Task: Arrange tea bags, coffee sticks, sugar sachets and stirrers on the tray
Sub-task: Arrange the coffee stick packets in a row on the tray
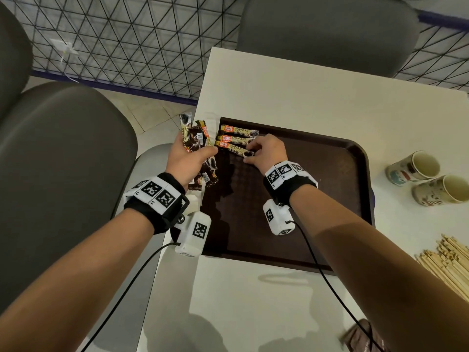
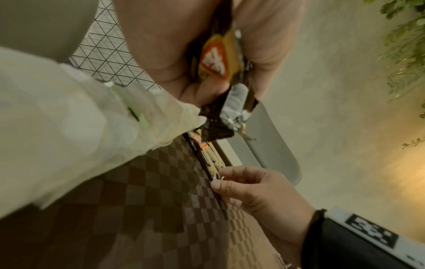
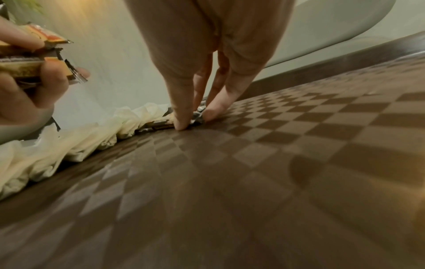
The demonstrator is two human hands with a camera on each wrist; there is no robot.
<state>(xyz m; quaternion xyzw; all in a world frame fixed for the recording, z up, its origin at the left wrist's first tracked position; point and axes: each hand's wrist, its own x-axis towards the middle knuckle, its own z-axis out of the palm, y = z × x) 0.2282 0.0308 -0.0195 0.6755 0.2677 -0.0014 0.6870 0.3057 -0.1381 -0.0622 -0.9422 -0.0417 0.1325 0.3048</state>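
Note:
A dark brown tray lies on the white table. Three coffee sticks lie side by side in its far left corner. My right hand pinches the right end of the nearest coffee stick against the tray floor; the right wrist view shows thumb and finger of the right hand on its foil end. My left hand hovers over the tray's left edge and grips a bundle of coffee sticks. The left wrist view shows that bundle in my palm, and the laid sticks beyond it.
Two paper cups lie on their sides right of the tray. A pile of wooden stirrers sits at the right edge. Crumpled white plastic lies along the tray's left rim. Grey chairs stand left and behind.

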